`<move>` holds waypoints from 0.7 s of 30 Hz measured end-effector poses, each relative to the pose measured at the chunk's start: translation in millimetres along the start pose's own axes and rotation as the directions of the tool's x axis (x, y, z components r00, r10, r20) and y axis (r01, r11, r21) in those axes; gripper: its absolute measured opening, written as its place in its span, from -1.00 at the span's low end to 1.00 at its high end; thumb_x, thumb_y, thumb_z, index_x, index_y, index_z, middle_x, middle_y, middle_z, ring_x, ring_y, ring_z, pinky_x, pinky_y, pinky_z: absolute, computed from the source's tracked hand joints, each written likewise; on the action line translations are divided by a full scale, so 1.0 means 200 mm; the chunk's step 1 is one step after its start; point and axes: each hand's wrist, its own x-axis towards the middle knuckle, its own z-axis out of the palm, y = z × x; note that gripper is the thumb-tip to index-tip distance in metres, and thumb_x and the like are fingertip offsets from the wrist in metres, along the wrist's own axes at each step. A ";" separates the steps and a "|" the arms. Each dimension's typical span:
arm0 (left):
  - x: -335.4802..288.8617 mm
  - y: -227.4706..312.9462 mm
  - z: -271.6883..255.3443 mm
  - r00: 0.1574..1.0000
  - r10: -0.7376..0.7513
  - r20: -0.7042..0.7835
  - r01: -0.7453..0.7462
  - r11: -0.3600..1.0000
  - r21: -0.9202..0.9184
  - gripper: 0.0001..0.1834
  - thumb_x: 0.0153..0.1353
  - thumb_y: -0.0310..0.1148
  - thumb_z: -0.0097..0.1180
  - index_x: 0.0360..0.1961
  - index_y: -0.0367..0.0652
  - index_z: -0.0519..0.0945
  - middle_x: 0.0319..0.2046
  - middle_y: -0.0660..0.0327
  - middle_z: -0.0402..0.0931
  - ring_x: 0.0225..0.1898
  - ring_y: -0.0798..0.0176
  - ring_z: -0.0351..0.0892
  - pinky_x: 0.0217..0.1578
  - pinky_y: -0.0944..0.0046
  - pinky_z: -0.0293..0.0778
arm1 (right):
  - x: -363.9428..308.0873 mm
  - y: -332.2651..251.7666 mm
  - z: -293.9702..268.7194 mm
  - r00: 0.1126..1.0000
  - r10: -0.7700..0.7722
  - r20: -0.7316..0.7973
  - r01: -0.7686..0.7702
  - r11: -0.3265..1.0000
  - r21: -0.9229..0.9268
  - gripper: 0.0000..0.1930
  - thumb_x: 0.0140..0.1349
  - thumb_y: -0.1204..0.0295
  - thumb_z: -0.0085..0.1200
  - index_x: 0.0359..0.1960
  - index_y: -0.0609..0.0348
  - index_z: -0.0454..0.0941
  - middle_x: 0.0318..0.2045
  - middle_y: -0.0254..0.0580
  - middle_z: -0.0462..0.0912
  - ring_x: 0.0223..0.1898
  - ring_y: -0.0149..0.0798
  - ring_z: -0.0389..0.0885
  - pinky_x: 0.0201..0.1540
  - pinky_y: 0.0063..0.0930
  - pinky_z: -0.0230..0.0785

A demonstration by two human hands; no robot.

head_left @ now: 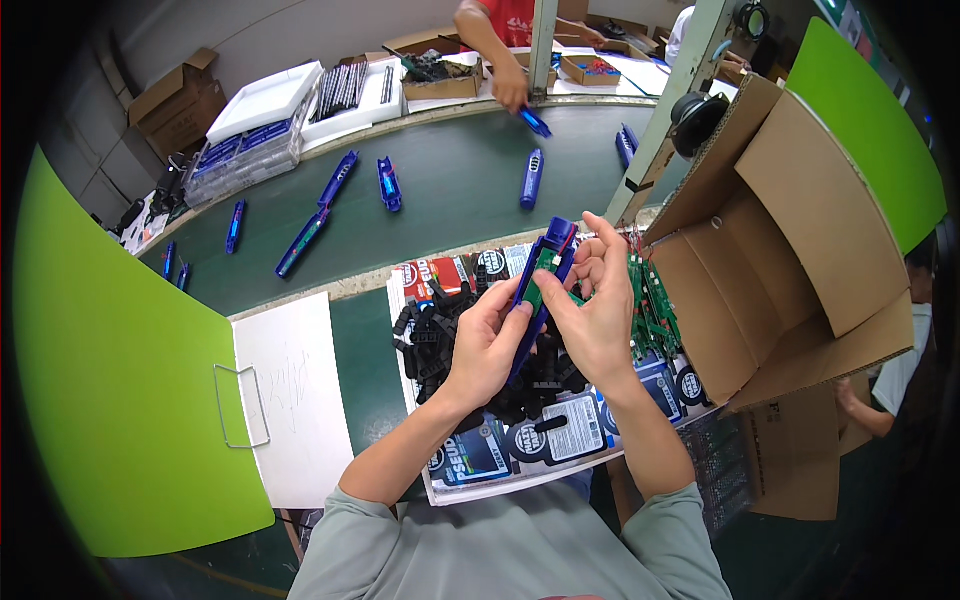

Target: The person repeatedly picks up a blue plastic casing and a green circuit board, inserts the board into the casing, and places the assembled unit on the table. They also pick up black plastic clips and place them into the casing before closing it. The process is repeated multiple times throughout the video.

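From my remote seat, I see the left hand (487,345) clamped around a long, open-topped blue plastic shell (561,231) at the frame's centre. The right hand (598,318) has its thumb on a narrow green circuit board (544,262) inside; whether its fingers grip, I cannot tell. I judge the board mostly seated, the shell uncovered, and the loose green boards (655,308) right of centre unfitted.

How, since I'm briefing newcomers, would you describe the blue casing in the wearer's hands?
Left of the open cardboard box lie piled black parts. Over them is the blue casing, green board showing; it alone has the wearer's left hand and right hand on it.
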 end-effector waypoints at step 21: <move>1.06 -0.48 -1.11 0.943 0.252 -0.216 0.180 0.158 0.971 -0.68 0.18 -0.40 0.18 -0.04 -0.28 0.61 -0.09 -0.12 0.56 -0.02 -0.15 0.56 0.05 -0.04 0.50 | 0.01 0.27 -0.12 0.994 0.107 0.020 -0.102 0.978 -0.184 -0.65 0.16 0.60 0.20 0.02 0.25 0.57 -0.17 -0.24 0.51 -0.29 -0.43 0.49 -0.23 -0.52 0.25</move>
